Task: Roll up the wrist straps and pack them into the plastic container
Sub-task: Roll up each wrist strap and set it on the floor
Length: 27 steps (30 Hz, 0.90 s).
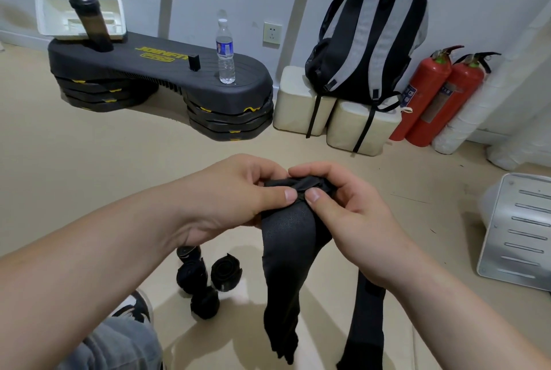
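Observation:
A black wrist strap [287, 250] hangs from both my hands at the middle of the view. Its top end is bunched into a small roll. My left hand [235, 199] pinches that roll from the left, thumb on top. My right hand [346, 214] pinches it from the right, fingers curled over it. The strap's loose length dangles toward the floor. A second black strap [366, 328] hangs or lies lower right, partly behind my right forearm. Several rolled black straps [205, 277] sit on the floor below my left hand. A white plastic container [80, 16] stands open on the black step platform [167, 68], far left.
A dark shaker bottle [92, 23] and a water bottle [225, 52] stand on the step platform. A striped backpack [369, 41] rests on white blocks by the wall, beside two red fire extinguishers [438, 95]. A grey vented device [518, 232] lies at right. My shoe [134, 307] is at lower left.

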Tool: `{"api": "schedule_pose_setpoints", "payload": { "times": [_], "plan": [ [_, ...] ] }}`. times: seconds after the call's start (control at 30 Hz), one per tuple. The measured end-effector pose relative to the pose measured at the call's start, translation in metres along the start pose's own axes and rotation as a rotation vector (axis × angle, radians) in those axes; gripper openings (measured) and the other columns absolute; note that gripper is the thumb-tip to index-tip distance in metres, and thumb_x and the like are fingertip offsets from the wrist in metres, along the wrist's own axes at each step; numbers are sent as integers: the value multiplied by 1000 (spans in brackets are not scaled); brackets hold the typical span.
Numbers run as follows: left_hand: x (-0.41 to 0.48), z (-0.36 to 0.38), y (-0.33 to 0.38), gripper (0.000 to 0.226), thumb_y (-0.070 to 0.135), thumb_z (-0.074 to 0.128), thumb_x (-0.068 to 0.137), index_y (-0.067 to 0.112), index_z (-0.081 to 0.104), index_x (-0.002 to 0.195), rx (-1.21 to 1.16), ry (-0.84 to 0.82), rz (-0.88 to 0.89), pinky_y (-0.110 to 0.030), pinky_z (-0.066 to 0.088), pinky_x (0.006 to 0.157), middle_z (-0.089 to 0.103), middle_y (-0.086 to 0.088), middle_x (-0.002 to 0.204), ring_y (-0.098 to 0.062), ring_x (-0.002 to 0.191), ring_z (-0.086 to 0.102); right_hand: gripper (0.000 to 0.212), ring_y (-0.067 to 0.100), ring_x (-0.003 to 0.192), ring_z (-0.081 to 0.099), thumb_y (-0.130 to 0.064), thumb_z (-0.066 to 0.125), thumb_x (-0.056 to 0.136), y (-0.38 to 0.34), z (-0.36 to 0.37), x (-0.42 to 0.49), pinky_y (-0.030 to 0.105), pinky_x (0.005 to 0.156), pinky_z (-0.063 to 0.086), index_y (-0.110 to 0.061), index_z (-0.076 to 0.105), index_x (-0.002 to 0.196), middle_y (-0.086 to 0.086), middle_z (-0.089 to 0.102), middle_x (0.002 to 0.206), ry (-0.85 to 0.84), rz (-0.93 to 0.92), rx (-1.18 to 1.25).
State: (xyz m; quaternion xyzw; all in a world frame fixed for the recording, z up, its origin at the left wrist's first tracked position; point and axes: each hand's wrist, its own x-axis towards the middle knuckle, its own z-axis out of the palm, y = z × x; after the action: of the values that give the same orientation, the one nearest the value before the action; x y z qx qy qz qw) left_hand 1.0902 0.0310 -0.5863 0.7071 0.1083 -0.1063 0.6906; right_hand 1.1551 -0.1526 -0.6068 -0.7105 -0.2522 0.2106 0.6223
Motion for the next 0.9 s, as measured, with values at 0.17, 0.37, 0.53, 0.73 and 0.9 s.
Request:
{"api": "schedule_pose_setpoints", "payload": {
  "times": [0.17, 0.37, 0.53, 0.73, 0.9],
  "plan": [
    [7, 6, -10, 10, 8, 71, 98, 16, 75, 96, 222, 205, 233, -34, 52, 74, 77, -10, 94, -16, 78, 65, 37, 15, 106, 72, 2, 62, 101, -3, -5, 4, 35, 97, 60, -28, 72, 122, 2, 79, 113, 26, 10, 59],
    [9, 1, -17, 19, 13, 68, 91, 19, 77, 106, 651, 361, 648, -18, 50, 78, 72, 7, 95, -6, 89, 65, 33, 24, 94, 71, -13, 70, 85, -2, -5, 6, 40, 86, 58, -24, 75, 116, 17, 79, 108, 39, 3, 175],
    [10, 2, -16, 24, 2, 70, 89, 10, 79, 110, 727, 398, 848, -25, 53, 80, 68, 2, 94, -12, 87, 66, 27, 13, 79, 68, 8, 64, 97, -4, 0, 6, 23, 71, 55, -18, 72, 99, 4, 76, 87, 101, -57, 160],
    [1, 19, -13, 25, 0, 78, 87, 22, 81, 101, 319, 385, 520, -26, 60, 87, 80, 7, 99, -11, 95, 76, 19, 6, 61, 43, -4, 68, 86, -4, -1, 2, 18, 57, 37, -20, 58, 83, -13, 52, 66, 140, -246, -109],
    [-2, 19, 2, 27, 37, 72, 91, 19, 79, 109, -185, 93, 55, -38, 59, 91, 78, -10, 118, -22, 104, 75, 24, 14, 65, 48, -2, 68, 88, -3, -6, 0, 21, 61, 40, -23, 57, 85, 0, 57, 72, 150, -340, -287]
  ]
}}
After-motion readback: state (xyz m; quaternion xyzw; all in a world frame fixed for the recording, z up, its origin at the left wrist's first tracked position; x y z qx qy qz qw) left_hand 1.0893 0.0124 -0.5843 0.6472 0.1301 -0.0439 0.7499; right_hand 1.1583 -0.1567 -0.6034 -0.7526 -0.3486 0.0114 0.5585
